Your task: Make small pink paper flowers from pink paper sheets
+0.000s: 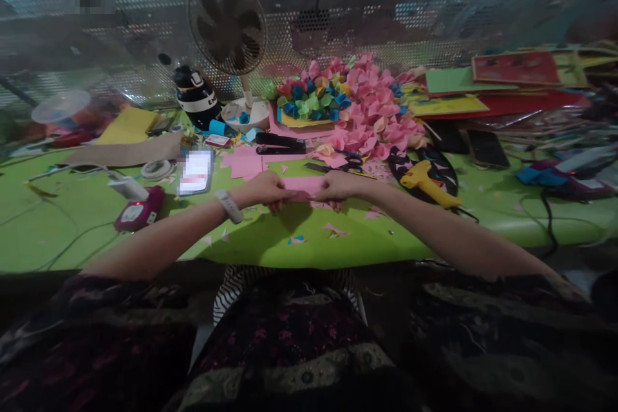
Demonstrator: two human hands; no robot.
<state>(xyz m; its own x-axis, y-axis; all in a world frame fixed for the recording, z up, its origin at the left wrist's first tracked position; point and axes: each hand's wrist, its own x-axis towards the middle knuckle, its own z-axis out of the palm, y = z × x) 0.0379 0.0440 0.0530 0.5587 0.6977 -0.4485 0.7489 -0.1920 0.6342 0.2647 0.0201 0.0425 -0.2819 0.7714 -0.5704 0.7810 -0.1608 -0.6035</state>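
Stapler [280, 143] before paper heap [367, 106]

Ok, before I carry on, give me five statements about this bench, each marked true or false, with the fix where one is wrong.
1. The left hand and right hand both grip the pink paper. True.
2. The wristband is on the right wrist. False: it is on the left.
3. The black stapler lies beyond the hands. True.
4. The fan stands right of the flower pile. False: it stands left of it.
5. The glue gun is yellow. True.
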